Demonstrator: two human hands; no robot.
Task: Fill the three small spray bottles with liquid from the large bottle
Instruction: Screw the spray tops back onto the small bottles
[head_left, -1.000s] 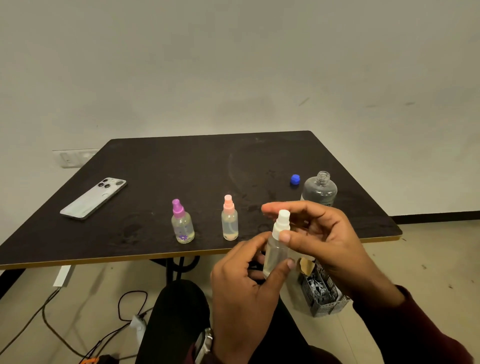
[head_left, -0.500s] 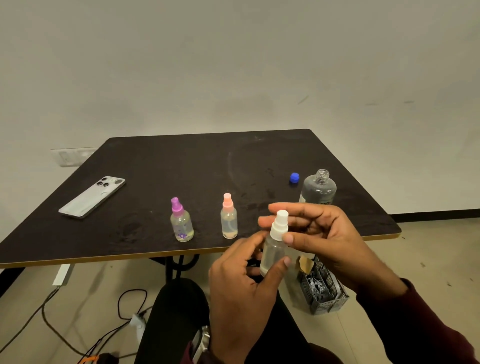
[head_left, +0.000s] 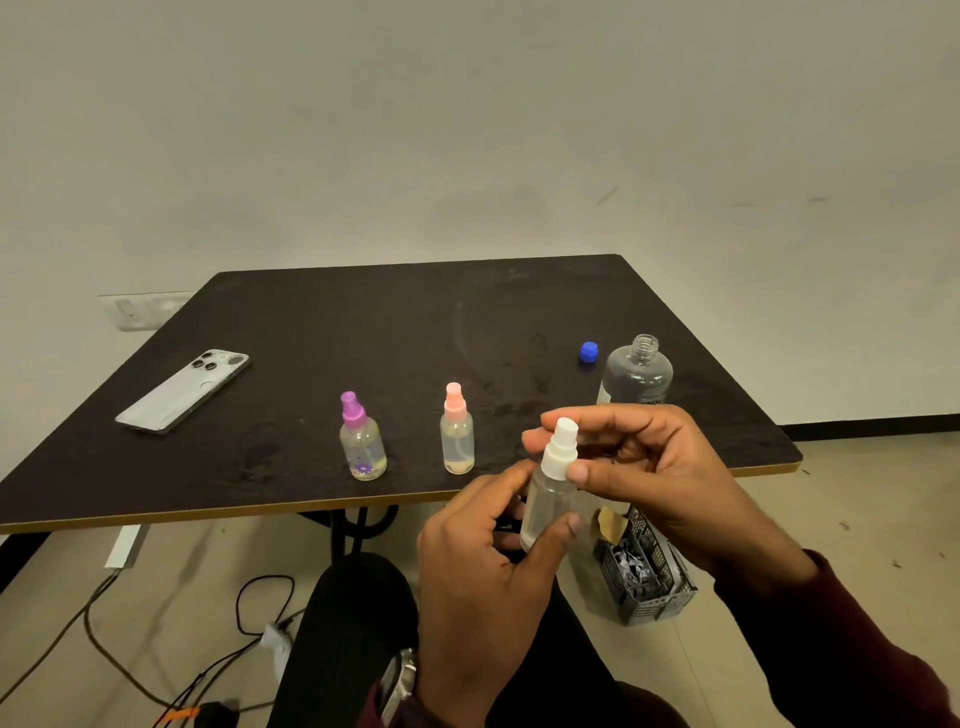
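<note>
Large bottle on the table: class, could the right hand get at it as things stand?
Probably not at once: the right hand is pinching the white spray bottle's top. Once freed, the large bottle stands uncapped just beyond it, nothing between.

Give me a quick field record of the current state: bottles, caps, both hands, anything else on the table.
held bottle: white-capped spray bottle, off the table, in front of its near edge
left hand: grips that bottle's body
right hand: fingers on its white spray cap
purple-capped spray bottle: upright on table, cap on
pink-capped spray bottle: upright on table, cap on
large bottle: upright, open neck, behind the right hand
blue cap: on table, left of large bottle
phone: face down, table's left side
</note>
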